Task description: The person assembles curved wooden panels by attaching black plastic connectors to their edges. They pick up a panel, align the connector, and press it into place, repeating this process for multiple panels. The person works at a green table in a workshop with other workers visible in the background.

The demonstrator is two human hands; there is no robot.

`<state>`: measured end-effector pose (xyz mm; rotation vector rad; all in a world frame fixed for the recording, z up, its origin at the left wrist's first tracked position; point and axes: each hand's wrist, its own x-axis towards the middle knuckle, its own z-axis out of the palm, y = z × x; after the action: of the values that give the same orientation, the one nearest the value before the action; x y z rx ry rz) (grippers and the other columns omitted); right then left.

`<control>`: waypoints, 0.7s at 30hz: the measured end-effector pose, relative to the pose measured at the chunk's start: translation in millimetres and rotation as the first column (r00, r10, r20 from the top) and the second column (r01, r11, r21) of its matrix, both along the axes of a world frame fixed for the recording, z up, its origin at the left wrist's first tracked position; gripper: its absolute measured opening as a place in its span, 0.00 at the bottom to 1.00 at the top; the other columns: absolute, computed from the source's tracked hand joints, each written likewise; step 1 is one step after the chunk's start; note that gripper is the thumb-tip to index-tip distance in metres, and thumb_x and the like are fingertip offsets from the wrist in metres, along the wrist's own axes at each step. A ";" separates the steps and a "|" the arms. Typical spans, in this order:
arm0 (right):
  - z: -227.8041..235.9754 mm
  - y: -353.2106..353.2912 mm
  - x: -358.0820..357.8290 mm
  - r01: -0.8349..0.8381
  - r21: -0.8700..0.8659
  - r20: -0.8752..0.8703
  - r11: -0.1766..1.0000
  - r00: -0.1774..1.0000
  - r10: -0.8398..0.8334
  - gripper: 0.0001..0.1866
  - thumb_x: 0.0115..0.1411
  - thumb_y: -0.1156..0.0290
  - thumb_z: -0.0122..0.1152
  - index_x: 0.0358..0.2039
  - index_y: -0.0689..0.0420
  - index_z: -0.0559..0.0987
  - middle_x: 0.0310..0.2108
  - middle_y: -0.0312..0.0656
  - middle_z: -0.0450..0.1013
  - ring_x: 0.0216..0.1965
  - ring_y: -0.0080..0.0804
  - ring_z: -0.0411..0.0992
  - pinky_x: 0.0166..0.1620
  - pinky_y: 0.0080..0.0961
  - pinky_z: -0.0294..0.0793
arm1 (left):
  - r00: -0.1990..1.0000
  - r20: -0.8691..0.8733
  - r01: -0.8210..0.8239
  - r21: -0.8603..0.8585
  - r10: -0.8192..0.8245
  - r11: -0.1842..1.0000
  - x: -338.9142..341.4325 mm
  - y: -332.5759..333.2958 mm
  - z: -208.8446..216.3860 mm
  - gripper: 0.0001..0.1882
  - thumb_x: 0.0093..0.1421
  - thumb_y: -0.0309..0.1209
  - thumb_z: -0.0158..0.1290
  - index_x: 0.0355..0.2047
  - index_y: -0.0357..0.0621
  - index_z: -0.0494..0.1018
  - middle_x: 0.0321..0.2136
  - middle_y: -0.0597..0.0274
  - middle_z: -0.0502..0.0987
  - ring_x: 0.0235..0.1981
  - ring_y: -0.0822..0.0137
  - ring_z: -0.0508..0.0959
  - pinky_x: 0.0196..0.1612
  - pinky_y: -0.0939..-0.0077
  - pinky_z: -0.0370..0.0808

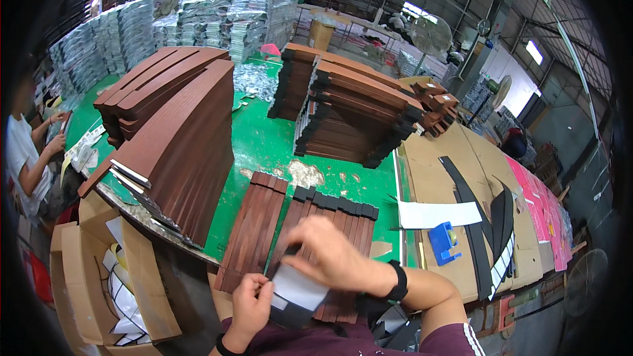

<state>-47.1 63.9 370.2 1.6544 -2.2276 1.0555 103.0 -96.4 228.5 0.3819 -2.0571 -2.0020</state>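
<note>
My left hand (252,304) pinches the left edge of a white and black sheet (300,287), held low over brown wood-grain slats. Just above the sheet is my right hand (330,250), blurred, its thumb and fingers closed on a small black piece (292,249) whose kind I cannot make out. Beneath my hands lies a row of brown slats (356,227) with black-covered far ends. To its left sits a second row of slats (254,214) with bare brown ends. Parts of the black-ended row are hidden by my hands and the sheet.
Tall brown slat stacks stand on the green table (254,138), at the left (178,138) and far middle (356,105). Right of them, cardboard (428,158) carries a blue tape dispenser (443,244), a white strip (438,215) and black strips. An open carton (142,283) and another person (33,158) are at left.
</note>
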 end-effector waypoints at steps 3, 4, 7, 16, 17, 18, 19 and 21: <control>-12.3 -8.8 -52.1 0.174 -0.020 0.138 0.985 0.976 -0.169 0.21 0.55 0.73 0.72 0.49 0.58 0.77 0.42 0.47 0.76 0.44 0.47 0.75 0.53 0.37 0.74 | 0.930 -0.332 -0.041 -0.522 -0.159 0.852 -11.6 -0.4 14.6 0.08 0.63 0.27 0.58 0.37 0.38 0.71 0.50 0.43 0.81 0.57 0.42 0.78 0.61 0.48 0.72; -25.3 -12.9 -72.0 0.222 -0.064 0.216 0.973 0.955 -0.204 0.21 0.55 0.73 0.71 0.50 0.58 0.78 0.42 0.48 0.77 0.43 0.48 0.76 0.49 0.37 0.75 | 0.928 -0.318 -0.068 -0.653 -0.192 0.754 -12.8 -0.5 14.9 0.08 0.62 0.28 0.59 0.36 0.39 0.72 0.52 0.45 0.80 0.60 0.41 0.77 0.64 0.45 0.69; -50.9 -13.4 -113.3 0.329 -0.026 0.215 0.944 0.924 -0.316 0.21 0.58 0.72 0.71 0.51 0.59 0.79 0.50 0.50 0.77 0.53 0.48 0.75 0.57 0.37 0.73 | 0.944 -0.195 0.019 -0.772 -0.265 0.635 -16.5 4.5 8.1 0.08 0.61 0.30 0.59 0.33 0.41 0.72 0.56 0.44 0.78 0.62 0.41 0.75 0.67 0.42 0.64; -104.2 -49.9 -149.8 0.352 0.196 0.103 0.915 0.921 -0.376 0.22 0.57 0.69 0.73 0.53 0.58 0.82 0.56 0.50 0.75 0.58 0.48 0.72 0.60 0.37 0.71 | 0.944 -0.215 0.022 -0.717 -0.250 0.697 -18.7 -0.8 5.6 0.09 0.58 0.32 0.61 0.32 0.41 0.74 0.54 0.45 0.79 0.60 0.41 0.76 0.64 0.45 0.68; -106.6 -51.6 -149.5 0.357 0.222 0.073 0.907 0.922 -0.380 0.22 0.58 0.69 0.72 0.53 0.58 0.82 0.55 0.50 0.75 0.58 0.49 0.73 0.60 0.37 0.72 | 0.943 -0.216 0.022 -0.715 -0.252 0.698 -18.8 -1.2 4.7 0.09 0.58 0.32 0.61 0.32 0.41 0.74 0.54 0.46 0.79 0.60 0.41 0.76 0.64 0.45 0.69; -110.6 -51.5 -149.9 0.354 0.224 0.078 0.908 0.922 -0.379 0.22 0.58 0.69 0.72 0.53 0.58 0.82 0.55 0.50 0.76 0.57 0.49 0.73 0.60 0.37 0.72 | 0.945 -0.209 0.029 -0.712 -0.252 0.701 -18.4 -1.4 4.5 0.09 0.59 0.32 0.61 0.31 0.41 0.73 0.54 0.46 0.79 0.60 0.41 0.76 0.64 0.45 0.69; -112.9 -50.7 -151.2 0.354 0.219 0.081 0.909 0.922 -0.379 0.22 0.58 0.68 0.72 0.53 0.58 0.82 0.54 0.50 0.76 0.56 0.49 0.74 0.59 0.38 0.73 | 0.945 -0.206 0.033 -0.713 -0.255 0.700 -19.2 -2.3 5.9 0.09 0.59 0.32 0.61 0.31 0.42 0.73 0.55 0.46 0.79 0.60 0.41 0.76 0.63 0.45 0.69; -118.1 -50.6 -153.1 0.352 0.200 0.097 0.914 0.921 -0.376 0.22 0.58 0.67 0.72 0.53 0.58 0.82 0.52 0.50 0.78 0.55 0.50 0.75 0.59 0.38 0.73 | 0.946 -0.196 0.038 -0.721 -0.257 0.692 -19.3 -2.5 6.7 0.09 0.60 0.33 0.60 0.31 0.42 0.73 0.55 0.46 0.79 0.60 0.42 0.76 0.64 0.47 0.69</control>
<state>-200.2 13.3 252.1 1.1767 -2.6506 0.9132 83.7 -98.9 235.2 -0.2311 -2.5000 -1.0615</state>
